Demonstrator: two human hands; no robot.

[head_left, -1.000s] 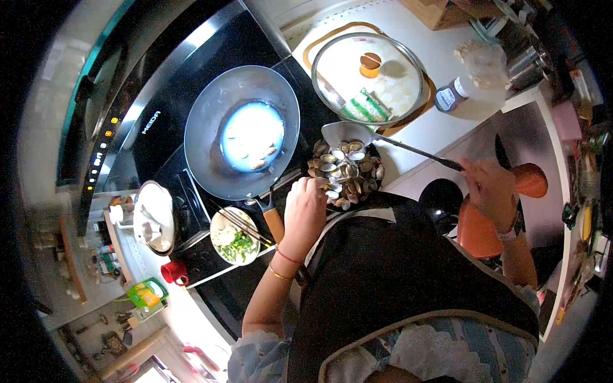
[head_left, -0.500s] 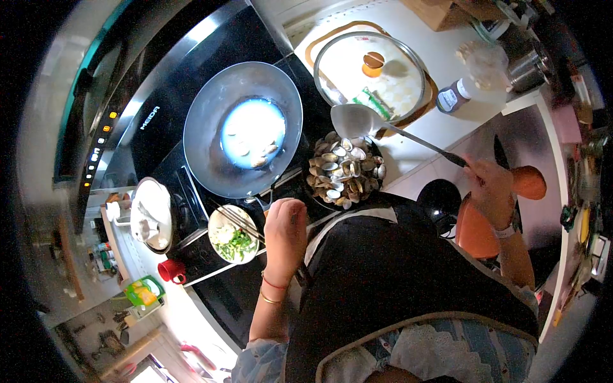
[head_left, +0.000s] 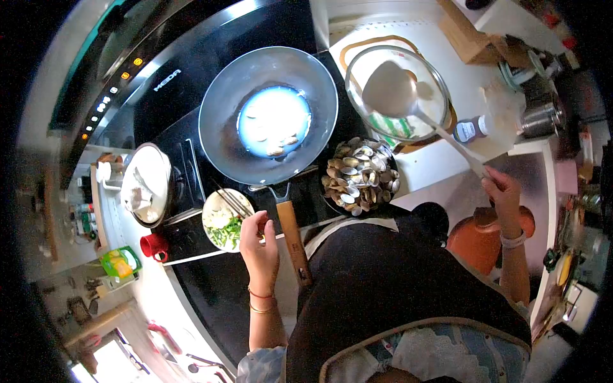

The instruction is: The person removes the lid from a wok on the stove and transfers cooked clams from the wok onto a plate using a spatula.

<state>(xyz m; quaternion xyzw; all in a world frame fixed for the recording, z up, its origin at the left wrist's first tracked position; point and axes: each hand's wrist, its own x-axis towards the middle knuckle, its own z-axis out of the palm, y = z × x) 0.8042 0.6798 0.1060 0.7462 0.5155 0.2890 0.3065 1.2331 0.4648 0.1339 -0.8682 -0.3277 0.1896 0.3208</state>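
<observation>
In my right hand (head_left: 503, 195), closed on its handle, is a metal wok spatula (head_left: 389, 89), its broad head over the glass lid (head_left: 437, 70). My left hand (head_left: 260, 252) is at the near right rim of a bowl of chopped greens and pale pieces (head_left: 227, 239). Its curled fingers are around the ends of thin chopsticks (head_left: 231, 203) lying across the bowl; the fingers partly hide the grip. A wok (head_left: 220, 121) with bright liquid and a few pale pieces sits on the stove, its wooden handle (head_left: 294, 239) toward me. Clams (head_left: 361, 175) fill a dark pan beside it.
A white-lidded pot (head_left: 148, 182) stands at the left of the stove, with a red mug (head_left: 153, 246) in front. A small labelled bottle (head_left: 469, 129) is on the counter at right. An orange-red stool-like object (head_left: 476, 239) stands below my right arm.
My left hand has come off the wok handle and moved left to the chopsticks at the bowl. The spatula head has moved from above the clams up over the lid. The view has shifted.
</observation>
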